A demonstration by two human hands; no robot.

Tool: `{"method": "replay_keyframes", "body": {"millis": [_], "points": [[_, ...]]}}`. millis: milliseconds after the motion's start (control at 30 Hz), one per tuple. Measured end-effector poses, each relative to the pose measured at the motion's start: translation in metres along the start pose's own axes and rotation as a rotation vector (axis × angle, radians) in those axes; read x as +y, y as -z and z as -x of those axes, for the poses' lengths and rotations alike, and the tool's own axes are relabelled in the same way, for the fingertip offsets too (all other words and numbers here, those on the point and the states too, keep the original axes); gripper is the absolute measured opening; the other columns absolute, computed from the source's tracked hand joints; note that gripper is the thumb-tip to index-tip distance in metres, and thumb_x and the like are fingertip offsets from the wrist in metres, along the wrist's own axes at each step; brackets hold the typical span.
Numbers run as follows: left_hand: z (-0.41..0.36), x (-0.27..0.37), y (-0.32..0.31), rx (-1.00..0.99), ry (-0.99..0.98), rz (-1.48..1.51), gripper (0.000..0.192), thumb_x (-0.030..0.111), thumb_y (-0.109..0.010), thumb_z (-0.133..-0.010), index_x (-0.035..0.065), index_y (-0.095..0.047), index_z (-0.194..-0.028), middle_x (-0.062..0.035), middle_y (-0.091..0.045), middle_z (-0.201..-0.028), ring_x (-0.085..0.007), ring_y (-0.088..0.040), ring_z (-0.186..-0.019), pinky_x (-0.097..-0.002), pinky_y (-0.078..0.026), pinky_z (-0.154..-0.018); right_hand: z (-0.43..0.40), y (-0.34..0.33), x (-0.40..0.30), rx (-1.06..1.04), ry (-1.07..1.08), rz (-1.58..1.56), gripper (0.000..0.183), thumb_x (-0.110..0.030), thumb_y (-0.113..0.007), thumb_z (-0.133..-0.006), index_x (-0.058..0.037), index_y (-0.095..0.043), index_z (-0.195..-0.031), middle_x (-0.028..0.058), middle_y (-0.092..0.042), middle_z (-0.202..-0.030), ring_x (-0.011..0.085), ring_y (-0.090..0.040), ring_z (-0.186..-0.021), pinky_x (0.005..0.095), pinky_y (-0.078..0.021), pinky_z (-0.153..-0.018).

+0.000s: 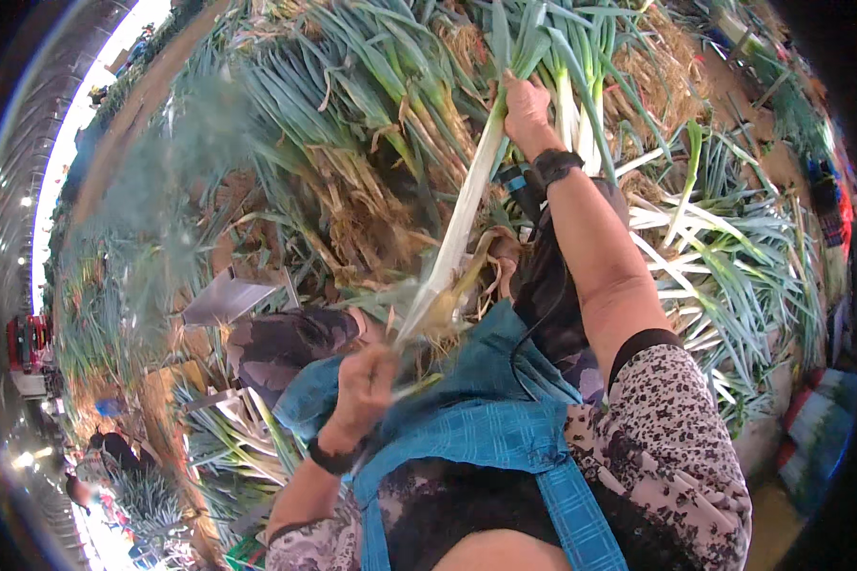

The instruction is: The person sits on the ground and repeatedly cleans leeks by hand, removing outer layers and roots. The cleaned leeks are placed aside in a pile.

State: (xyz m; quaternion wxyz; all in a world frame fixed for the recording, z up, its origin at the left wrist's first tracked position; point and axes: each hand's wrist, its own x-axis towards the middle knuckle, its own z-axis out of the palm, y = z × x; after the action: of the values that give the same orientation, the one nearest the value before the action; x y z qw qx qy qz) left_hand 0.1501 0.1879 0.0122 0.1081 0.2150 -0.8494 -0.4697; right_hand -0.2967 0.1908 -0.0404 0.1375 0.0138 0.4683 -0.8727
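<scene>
A long leek or large green onion slants across my lap, its pale shaft bare of soil. My right hand is closed around it where the shaft turns green. At its lower end my left hand is curled tight, blurred, with a thin pale strip of outer layer running into its fingers. Withered outer leaves and roots lie between my knees on the blue apron. Unpeeled stalks with soiled roots are heaped before me. Beyond my right hand, white-shafted stalks stand together.
White-shafted stalks are piled on my right, and more lie at my left. A metal plate juts up by my left knee. A wooden board runs alongside. Another person is at the far lower left.
</scene>
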Motion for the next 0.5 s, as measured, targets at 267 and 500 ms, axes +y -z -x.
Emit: {"method": "replay_keyframes", "body": {"millis": [267,500], "points": [[-0.033,-0.026,0.035,-0.026,-0.145,-0.726,0.027,0.028,-0.071,-0.084,0.0022,-0.064,-0.084,-0.0173,-0.063,-0.077,-0.0317,-0.06,-0.076,-0.0391,-0.046,-0.065,-0.003,-0.072,-0.078,-0.461,-0.002,-0.293,0.022,-0.01,-0.055,-0.095,-0.009,-0.047,-0.116,0.0149,-0.062,-0.103,0.0261,-0.063,-0.078,0.0376,-0.0544,-0.067],[-0.234,0.026,0.065,0.502,-0.204,0.065,0.077,0.029,-0.076,-0.082,-0.0049,-0.037,-0.14,-0.0234,-0.052,-0.133,-0.0304,-0.054,-0.119,-0.0396,-0.044,-0.096,0.044,-0.139,-0.07,-0.912,0.471,0.267,0.045,-0.009,-0.061,-0.091,-0.0124,-0.052,-0.135,0.0077,-0.059,-0.13,0.022,-0.063,-0.102,0.0347,-0.0524,-0.087]]}}
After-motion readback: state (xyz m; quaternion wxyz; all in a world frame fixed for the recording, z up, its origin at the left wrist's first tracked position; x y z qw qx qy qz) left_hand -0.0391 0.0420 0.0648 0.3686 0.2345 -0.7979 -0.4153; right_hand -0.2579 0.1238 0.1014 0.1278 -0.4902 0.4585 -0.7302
